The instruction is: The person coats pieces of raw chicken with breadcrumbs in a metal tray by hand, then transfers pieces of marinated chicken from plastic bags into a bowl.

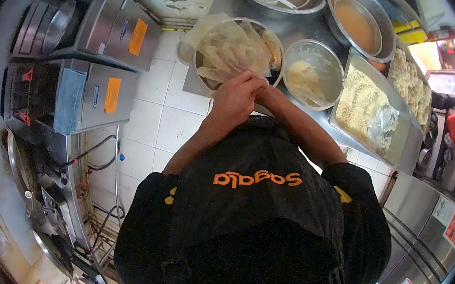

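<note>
1. From where I'm standing, both hands meet at the near edge of a clear plastic bag (232, 50), which lies spread over a metal bowl (195, 60) on the steel desk (302, 28).
2. The left hand (233, 99) is narrow, its fingers closed on what looks like a gathered bit of the film. The right hand (256, 85) is tucked against it; I cannot tell whether it grips too.
3. I'd work the film with the fingertips, one layer at a time, pulling gently sideways; a hard tug could tear it or drag it across the bowl's contents.
4. Best keep the wrists low and the bag over the bowl, so anything loose falls inside. The right forearm passes close to the bowl of pale batter (305, 75), so that elbow wants some care.
5. What's inside or beneath the bag is blurred by the plastic: pale, lumpy pieces, and I can't say what they are.
6. The right fingertips are mostly hidden by the left hand, and the bag's opening is hard to pick out. The bowl's near rim is partly covered too.
</note>
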Available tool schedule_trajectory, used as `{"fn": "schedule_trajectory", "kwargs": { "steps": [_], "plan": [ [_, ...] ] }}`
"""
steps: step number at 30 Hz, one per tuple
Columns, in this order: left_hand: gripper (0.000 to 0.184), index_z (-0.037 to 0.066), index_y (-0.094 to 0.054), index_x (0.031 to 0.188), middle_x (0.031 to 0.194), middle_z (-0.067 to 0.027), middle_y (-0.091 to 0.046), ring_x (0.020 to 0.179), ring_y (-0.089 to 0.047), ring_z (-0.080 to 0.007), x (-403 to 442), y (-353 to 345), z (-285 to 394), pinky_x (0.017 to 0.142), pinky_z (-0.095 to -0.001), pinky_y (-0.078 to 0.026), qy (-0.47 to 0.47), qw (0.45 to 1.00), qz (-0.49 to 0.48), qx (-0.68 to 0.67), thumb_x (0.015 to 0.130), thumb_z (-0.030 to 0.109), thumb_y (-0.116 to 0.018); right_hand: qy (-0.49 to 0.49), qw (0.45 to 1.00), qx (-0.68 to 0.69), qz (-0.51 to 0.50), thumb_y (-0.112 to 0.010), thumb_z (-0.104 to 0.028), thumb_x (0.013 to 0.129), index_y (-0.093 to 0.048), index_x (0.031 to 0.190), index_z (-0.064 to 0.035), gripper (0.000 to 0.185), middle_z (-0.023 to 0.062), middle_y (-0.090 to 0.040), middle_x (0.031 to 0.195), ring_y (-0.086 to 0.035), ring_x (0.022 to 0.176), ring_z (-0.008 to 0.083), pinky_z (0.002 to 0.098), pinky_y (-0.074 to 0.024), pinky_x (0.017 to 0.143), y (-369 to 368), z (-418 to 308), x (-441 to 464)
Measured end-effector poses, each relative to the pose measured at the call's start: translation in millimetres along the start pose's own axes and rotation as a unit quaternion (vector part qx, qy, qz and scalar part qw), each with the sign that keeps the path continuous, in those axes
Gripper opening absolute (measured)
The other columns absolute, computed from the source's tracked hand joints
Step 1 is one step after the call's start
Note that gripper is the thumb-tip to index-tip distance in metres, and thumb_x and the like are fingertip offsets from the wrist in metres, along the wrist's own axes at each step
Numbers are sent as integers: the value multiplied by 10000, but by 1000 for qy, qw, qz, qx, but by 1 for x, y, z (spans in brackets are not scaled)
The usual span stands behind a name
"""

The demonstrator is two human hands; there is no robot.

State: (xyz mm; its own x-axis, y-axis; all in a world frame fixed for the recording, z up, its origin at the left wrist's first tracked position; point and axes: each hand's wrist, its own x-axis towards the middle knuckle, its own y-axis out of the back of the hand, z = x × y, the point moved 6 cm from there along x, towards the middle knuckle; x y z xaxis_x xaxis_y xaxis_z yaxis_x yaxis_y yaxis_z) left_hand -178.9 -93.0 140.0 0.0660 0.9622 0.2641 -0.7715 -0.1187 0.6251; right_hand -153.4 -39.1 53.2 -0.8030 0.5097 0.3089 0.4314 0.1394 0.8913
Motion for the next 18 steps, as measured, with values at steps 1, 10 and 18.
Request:
{"fn": "schedule_trajectory", "kwargs": {
  "steps": [1, 10, 18],
  "plan": [
    [145, 57, -608, 871, 855, -109, -568, 816, -565, -314, 0, -1, 3, 696, -379, -450, -7, 1000, -13, -15, 755, 25, -526, 27, 1000, 2, -3, -523, -400, 774, -372, 1311, -224, 584, 80, -264, 1404, -186, 1311, 302, 487, -117, 1058, -15, 6, -4],
    [342, 81, -543, 1073, 1018, -147, -545, 928, -554, -302, 35, -12, -61, 766, -382, -461, 68, 996, 39, -52, 746, 125, -632, -227, 955, -100, 160, -567, -283, 745, -591, 878, -80, 244, 143, -622, 819, -608, 728, 337, 411, -496, 602, 66, 119, 6],
    [421, 101, -574, 1060, 1126, -186, -464, 990, -519, -337, 47, -73, -114, 764, -423, -479, 83, 947, -177, 255, 706, 308, -669, -302, 941, -154, -13, -586, -290, 743, -614, 844, -70, 244, 152, -629, 807, -625, 728, 327, 407, -510, 598, -9, 160, -5]
  ]
}}
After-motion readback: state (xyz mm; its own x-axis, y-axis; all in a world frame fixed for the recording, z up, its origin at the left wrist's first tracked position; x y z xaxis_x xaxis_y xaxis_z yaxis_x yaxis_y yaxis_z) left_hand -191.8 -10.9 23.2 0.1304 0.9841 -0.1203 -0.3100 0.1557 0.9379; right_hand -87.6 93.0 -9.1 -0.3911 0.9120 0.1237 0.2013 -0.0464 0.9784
